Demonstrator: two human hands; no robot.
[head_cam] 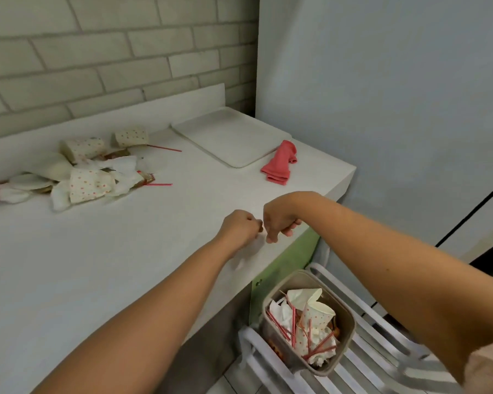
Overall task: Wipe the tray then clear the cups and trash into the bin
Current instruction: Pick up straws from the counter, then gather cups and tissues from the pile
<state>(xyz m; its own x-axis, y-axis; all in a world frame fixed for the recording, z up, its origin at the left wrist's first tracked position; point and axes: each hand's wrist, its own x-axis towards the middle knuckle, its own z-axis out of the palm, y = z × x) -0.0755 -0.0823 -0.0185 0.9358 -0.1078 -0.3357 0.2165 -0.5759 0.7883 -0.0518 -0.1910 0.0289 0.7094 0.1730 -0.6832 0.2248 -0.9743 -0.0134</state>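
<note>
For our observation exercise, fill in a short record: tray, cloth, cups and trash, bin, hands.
tray: bare, far right corner of the counter
cloth: red, crumpled at the tray's near corner
cups and trash: heaped on the counter's left
bin: below the counter's edge, holding cups, straws, napkins
left hand: fingers curled, over the counter's edge
right hand: fingers curled, beside the left hand; grip unclear

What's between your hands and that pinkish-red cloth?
Only bare white countertop lies between the left hand, the right hand and the crumpled pinkish-red cloth, seen in the head view.
</note>
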